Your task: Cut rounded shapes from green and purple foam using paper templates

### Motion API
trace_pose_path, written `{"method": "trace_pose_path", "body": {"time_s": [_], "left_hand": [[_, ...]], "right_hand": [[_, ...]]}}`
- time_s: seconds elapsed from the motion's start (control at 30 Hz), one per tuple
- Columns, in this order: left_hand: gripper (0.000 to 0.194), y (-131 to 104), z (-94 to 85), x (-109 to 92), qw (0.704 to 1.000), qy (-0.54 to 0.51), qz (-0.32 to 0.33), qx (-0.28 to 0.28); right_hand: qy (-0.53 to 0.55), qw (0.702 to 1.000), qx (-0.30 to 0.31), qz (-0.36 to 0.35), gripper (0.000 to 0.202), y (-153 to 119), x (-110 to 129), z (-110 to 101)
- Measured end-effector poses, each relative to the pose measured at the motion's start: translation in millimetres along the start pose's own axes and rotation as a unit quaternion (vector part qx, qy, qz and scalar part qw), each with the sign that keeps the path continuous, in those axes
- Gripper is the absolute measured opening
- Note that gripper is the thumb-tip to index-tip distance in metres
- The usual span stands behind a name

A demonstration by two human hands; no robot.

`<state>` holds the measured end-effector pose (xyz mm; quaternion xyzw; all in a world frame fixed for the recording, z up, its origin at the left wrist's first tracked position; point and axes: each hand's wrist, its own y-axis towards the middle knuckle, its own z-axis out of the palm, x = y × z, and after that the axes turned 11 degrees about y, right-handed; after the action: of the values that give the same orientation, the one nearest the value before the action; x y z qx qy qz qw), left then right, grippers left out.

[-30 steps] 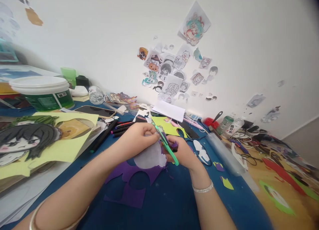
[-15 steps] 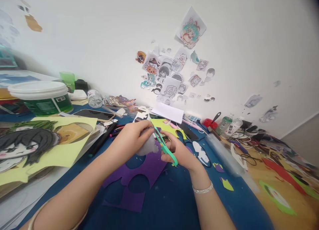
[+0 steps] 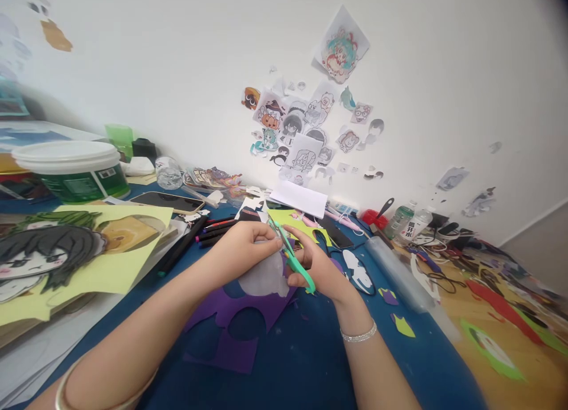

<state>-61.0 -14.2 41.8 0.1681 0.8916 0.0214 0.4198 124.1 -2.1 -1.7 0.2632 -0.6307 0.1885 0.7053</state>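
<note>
Left hand [image 3: 248, 244]: grips a pale cut piece [image 3: 264, 274], which sits above the purple sheet [image 3: 213, 309]. Right hand [image 3: 319, 271]: grasps green scissors [image 3: 296, 267], blades angled away and leftward past the left fingertips; contact with the piece cannot be told. Purple sheet: lies on the blue-covered table [image 3: 306, 362], pierced by rounded holes. Markers [image 3: 217, 231]: lie beyond the left forearm. White cut-out [image 3: 357, 272]: lies just right of the right hand.

Scissors [image 3: 293, 258] in right hand [image 3: 320, 273], purple sheet [image 3: 272, 306]
</note>
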Motion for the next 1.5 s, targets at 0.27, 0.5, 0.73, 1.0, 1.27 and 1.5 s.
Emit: {"method": "trace_pose_path", "body": {"time_s": [0.27, 0.5, 0.73, 1.0, 1.27, 1.5], "left_hand": [[0.025, 0, -0.6, -3, 1.000, -0.003, -0.026, 0.003], [0.026, -1, -0.8, -4, 0.999, -0.029, -0.029, -0.003], [0.025, -2, 3.3, -1, 0.961, -0.249, -0.079, 0.088], [0.027, -4, 5.7, -6, 0.961, -0.254, -0.081, 0.078], [0.024, -3, 12.5, -6, 0.971, -0.234, -0.050, 0.025], [0.026, -4, 24.6, -5, 0.990, -0.115, 0.045, -0.075]], "right_hand": [[-0.017, 1.000, -0.009, -0.009, 0.097, 0, 0, 2], [-0.037, 0.999, -0.034, -0.020, 0.097, -1, 1, 4], [-0.001, 0.999, -0.026, -0.030, 0.095, 0, 0, 5], [-0.038, 0.996, -0.055, -0.062, 0.086, 0, 1, 8], [-0.035, 0.990, -0.103, -0.090, 0.089, 1, -2, 14], [0.000, 0.985, -0.138, -0.103, 0.088, 0, 5, 24]]}}
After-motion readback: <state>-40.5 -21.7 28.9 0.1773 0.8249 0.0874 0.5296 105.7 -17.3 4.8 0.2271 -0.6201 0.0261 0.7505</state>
